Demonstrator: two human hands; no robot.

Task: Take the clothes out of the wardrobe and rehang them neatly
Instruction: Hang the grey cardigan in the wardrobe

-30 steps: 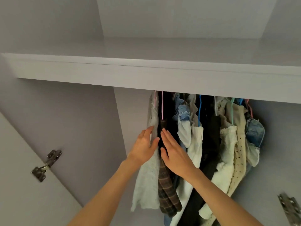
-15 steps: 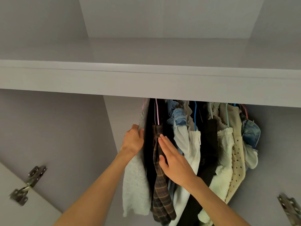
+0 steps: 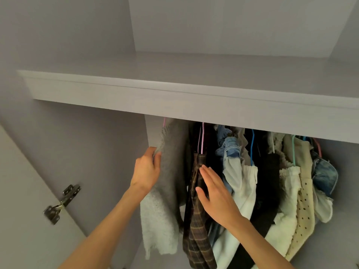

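Two hands part crowded clothes under the wardrobe shelf (image 3: 174,105). Pulled sideways, the fuzzy grey garment (image 3: 165,191) could slip off its pink hanger (image 3: 164,121), judging by how loosely it hangs. The left hand (image 3: 145,173) grips its edge; the right hand (image 3: 215,195), fingers straight, presses the plaid garment (image 3: 196,230).

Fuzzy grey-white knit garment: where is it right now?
In the head view, the fuzzy grey-white knit garment hangs leftmost on the rail under the white shelf, beside the brown plaid garment; the left hand grips its edge.
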